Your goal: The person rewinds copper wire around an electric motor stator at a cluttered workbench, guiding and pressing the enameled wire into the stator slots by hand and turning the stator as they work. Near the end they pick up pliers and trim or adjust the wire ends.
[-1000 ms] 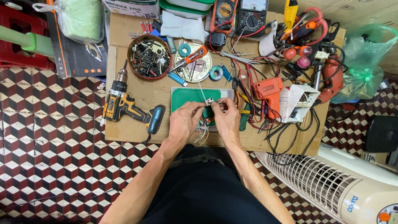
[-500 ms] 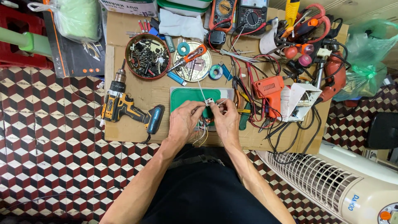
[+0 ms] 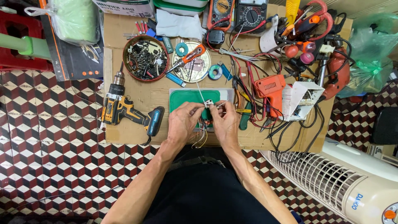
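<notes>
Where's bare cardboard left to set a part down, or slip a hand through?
Bare cardboard shows between the parts bowl, the drill and the green mat. A thin strip runs along the near edge right of the right hand. The right half is crowded: orange solder gun, cables, red drill. The left hand and right hand fill the mat's near side.

the small white part (image 3: 208,102) between both hands is too tiny to identify; fingers hide its wires.

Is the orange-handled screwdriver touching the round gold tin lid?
Touching. The head view shows the orange-handled screwdriver lying across the round gold tin lid, its handle resting over the lid's upper rim with no gap visible.
</notes>
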